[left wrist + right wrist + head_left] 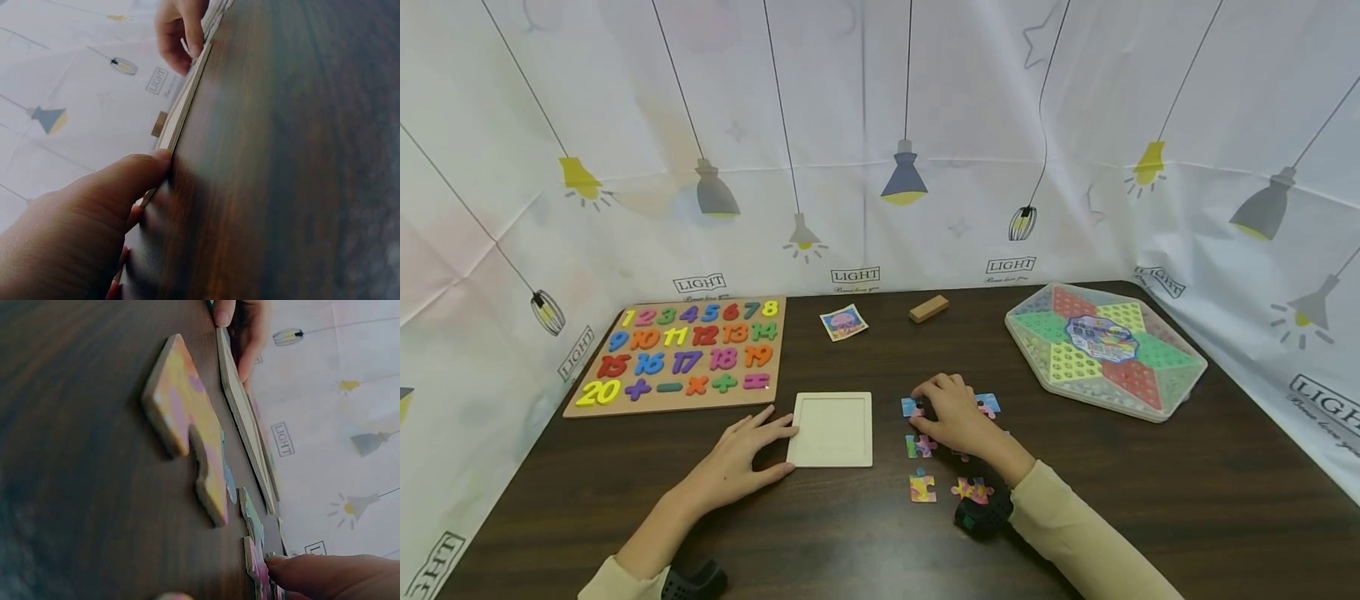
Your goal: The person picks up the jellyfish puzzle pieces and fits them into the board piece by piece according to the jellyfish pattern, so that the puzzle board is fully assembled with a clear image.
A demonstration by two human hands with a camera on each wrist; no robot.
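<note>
My left hand (741, 457) lies at the left side of a pale square puzzle frame (832, 430), thumb and fingers spread and touching its edge. In the left wrist view the thumb (125, 178) rests against the frame's thin side. To the right of the frame, my right hand (953, 414) bends over the far row of jigsaw pieces, pinching a puzzle piece (912, 407) at the upper left; the fingers hide part of it. Nearer to me lie a yellow corner piece (922, 488), a pink-and-green piece (921, 447) and a yellow-pink piece (973, 490).
A wooden number board (677, 390) lies at the left. Farther back are a small picture card (844, 322) and a wooden block (928, 309). A hexagonal checkers box (1105, 350) sits at the right, before a printed cloth backdrop (955, 225).
</note>
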